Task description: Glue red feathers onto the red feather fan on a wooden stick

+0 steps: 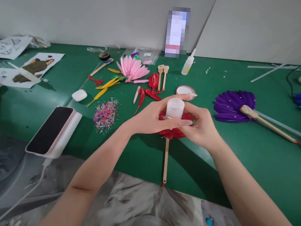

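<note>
My left hand [154, 115] wraps a small white plastic bottle [175, 107], its thumb in front and a finger reaching behind. On the other side my right hand [201, 123] curls its fingers against the same bottle. Directly below is a red feather fan [168, 133], largely covered by my hands; its wooden handle [165, 160] points toward me and ends in a red cord. The bottle's lower end is hidden. Just behind my fingers lies a round white lid [186, 90] with a red rim.
Pink feathers [132, 68], yellow feathers [106, 87] and a pile of colourful flakes [105, 115] lie left. A phone [51, 130] rests at the front edge. A glue bottle [187, 65] stands behind; a purple feather fan [235, 105] lies right. Other people's hands show at both sides.
</note>
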Action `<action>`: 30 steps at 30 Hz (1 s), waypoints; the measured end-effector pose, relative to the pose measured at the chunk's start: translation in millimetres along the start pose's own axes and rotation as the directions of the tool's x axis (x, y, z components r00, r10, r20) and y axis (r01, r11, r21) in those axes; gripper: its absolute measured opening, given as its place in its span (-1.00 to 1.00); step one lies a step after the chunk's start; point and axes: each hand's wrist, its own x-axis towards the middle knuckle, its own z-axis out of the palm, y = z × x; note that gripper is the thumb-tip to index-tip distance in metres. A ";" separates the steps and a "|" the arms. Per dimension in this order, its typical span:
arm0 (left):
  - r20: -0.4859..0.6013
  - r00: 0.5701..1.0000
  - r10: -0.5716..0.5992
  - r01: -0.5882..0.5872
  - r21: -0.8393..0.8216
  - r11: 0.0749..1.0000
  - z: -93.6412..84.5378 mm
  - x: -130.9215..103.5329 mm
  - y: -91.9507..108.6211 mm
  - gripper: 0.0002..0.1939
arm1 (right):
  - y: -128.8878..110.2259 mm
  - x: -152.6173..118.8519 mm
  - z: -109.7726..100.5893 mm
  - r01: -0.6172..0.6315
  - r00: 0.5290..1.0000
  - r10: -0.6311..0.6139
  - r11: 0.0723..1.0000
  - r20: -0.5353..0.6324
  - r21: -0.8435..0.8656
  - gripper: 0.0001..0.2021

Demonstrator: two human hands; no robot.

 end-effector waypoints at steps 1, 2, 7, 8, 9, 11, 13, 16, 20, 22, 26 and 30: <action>0.002 1.000 0.012 -0.012 -0.031 0.999 0.0 0.1 1.0 -0.52 | -0.9 0.4 -0.9 0.013 1.000 -0.013 1.000 -0.010 0.001 -0.82; 0.000 1.000 0.022 -0.022 -0.051 0.998 -0.3 0.3 1.7 -0.54 | -1.6 0.7 -1.5 0.024 1.000 -0.024 1.000 -0.018 0.000 -0.84; -0.011 0.998 0.056 -0.056 -0.037 0.998 -2.9 1.9 -2.3 -0.59 | -2.8 0.7 -1.0 -0.017 1.000 0.017 1.000 0.008 0.004 -0.82; -0.016 0.998 0.060 -0.061 -0.030 0.998 -3.0 2.4 -4.2 -0.60 | -2.8 0.7 -0.5 -0.022 1.000 0.022 1.000 0.012 0.003 -0.81; -0.022 0.998 0.053 -0.054 -0.028 0.998 -2.8 2.9 -5.9 -0.61 | -2.6 0.7 -0.2 -0.022 1.000 0.022 1.000 0.013 0.003 -0.81; -0.024 1.000 0.009 -0.011 -0.046 0.999 -2.0 3.7 -8.9 -0.62 | -1.8 0.9 0.2 -0.020 1.000 0.020 1.000 0.009 0.004 -0.79; -0.016 1.000 -0.024 0.023 -0.074 0.997 -1.0 4.0 -10.7 -0.57 | -0.4 1.2 -0.3 -0.013 1.000 0.013 1.000 0.003 -0.001 -0.79; 0.025 0.999 -0.026 0.028 -0.113 0.993 -0.2 3.6 -11.4 -0.40 | 2.1 1.9 -2.3 -0.005 1.000 0.005 1.000 -0.015 0.020 -0.76; 0.053 0.997 -0.062 0.067 -0.094 0.993 -1.3 2.2 -10.5 -0.20 | 2.7 2.5 -4.1 -0.030 0.999 0.030 0.999 -0.013 0.016 -0.79; 0.076 0.992 -0.098 0.104 -0.084 0.991 -1.9 1.4 -10.4 -0.19 | 2.5 2.2 -4.2 -0.026 1.000 0.026 0.999 0.004 -0.036 -0.84; 0.104 0.988 -0.115 0.126 -0.097 0.987 -0.4 0.6 -13.5 -0.29 | 4.2 0.5 -3.5 0.023 1.000 -0.021 0.990 0.014 -0.137 -0.80; 0.055 0.996 -0.066 0.070 -0.075 0.995 2.5 0.8 -18.3 -0.39 | 8.3 -0.1 -1.7 0.086 0.996 -0.089 0.980 -0.004 -0.181 -0.75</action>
